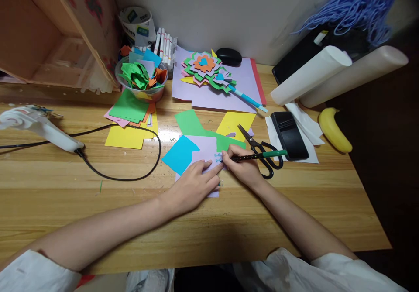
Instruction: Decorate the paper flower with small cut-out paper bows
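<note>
My left hand lies on a lilac sheet of paper, its fingers stretched out and pressing down. In my right hand, closed in a writing grip, is a dark spotted pencil with a green end that points right. Its tip is near a small light-blue paper cutout on the lilac sheet; my fingers partly hide it. A blue paper piece and green paper lie around the sheet. Black-handled scissors rest partly open just right of my right hand.
Behind lies a layered paper flower on a lilac sheet. A plastic bowl of scraps and stacked coloured paper stand left, near a white glue gun with a looping cord. Right are a black phone-like object, paper rolls and a banana.
</note>
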Demonstrator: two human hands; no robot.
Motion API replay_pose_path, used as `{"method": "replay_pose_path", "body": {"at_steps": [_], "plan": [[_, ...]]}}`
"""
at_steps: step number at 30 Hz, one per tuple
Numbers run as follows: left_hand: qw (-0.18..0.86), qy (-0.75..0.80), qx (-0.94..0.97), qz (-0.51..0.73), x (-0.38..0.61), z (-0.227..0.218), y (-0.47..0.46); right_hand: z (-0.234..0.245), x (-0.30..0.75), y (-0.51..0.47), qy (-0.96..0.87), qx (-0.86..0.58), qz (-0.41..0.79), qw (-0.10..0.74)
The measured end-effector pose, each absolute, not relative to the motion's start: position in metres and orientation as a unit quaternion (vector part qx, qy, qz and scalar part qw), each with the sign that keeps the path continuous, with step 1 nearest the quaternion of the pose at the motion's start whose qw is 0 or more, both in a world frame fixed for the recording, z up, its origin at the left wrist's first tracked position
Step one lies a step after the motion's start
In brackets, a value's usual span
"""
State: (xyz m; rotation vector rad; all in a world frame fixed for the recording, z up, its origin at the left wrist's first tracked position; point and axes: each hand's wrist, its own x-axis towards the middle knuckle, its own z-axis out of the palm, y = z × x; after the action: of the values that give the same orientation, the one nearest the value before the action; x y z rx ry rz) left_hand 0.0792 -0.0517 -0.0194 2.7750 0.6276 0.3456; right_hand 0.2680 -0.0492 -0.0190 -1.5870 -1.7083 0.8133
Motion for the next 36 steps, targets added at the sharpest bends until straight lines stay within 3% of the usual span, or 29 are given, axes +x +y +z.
{"method": "replay_pose_path", "body": {"at_steps": [12, 20, 31, 36], "plan": [[0.138, 0.217, 0.957, 0.132, 0.080, -0.022, -0.053, -0.019, 0.269, -0.050, -0.647, -0.616, 0.297, 0.336], [0.107, 0.239, 0.954, 0.144, 0.082, -0.017, -0.057, -0.023, 0.271, -0.047, -0.530, -0.627, 0.241, 0.518], [-0.020, 0.255, 0.951, 0.173, 0.090, -0.028, -0.073, -0.017, 0.278, -0.054, -0.584, -0.573, 0.280, 0.502], [-0.049, 0.239, 0.953, 0.180, 0.087, -0.025, -0.074, -0.024, 0.277, -0.055, -0.550, -0.557, 0.313, 0.538]]}}
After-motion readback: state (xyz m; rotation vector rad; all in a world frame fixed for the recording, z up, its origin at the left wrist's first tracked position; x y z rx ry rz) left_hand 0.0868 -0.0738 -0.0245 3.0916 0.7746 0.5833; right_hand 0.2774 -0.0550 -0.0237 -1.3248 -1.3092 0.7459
